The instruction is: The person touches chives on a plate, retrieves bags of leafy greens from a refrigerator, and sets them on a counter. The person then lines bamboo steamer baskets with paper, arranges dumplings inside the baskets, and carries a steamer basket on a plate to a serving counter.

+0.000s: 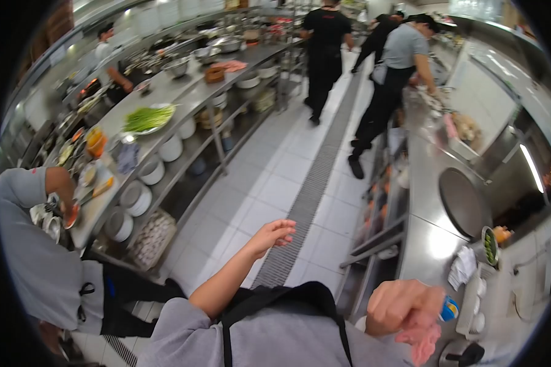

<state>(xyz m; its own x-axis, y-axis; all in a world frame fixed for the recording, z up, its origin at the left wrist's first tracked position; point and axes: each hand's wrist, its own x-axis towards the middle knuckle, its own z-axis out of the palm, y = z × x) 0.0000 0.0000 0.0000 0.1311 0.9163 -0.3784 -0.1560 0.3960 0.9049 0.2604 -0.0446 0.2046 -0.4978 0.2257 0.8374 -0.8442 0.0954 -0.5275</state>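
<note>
My left hand (273, 237) hangs in front of me over the aisle floor, with its fingers loosely bent and nothing in them. At the lower right, my right hand (401, 306) is closed and a little blurred. A crumpled pink cloth (420, 342) hangs out below its fingers. A blue object with a white and yellow mark (450, 309) shows just beyond the knuckles; I cannot tell whether the hand touches it. The steel counter (431, 244) runs along my right side, near that hand.
A round dark plate (464, 202), a white cloth (461, 268) and a container of green pieces (489, 246) are on the right counter. At left, a person bends over a prep counter with a plate of green stalks (148, 118). Other people stand up the aisle along the floor drain (315, 177).
</note>
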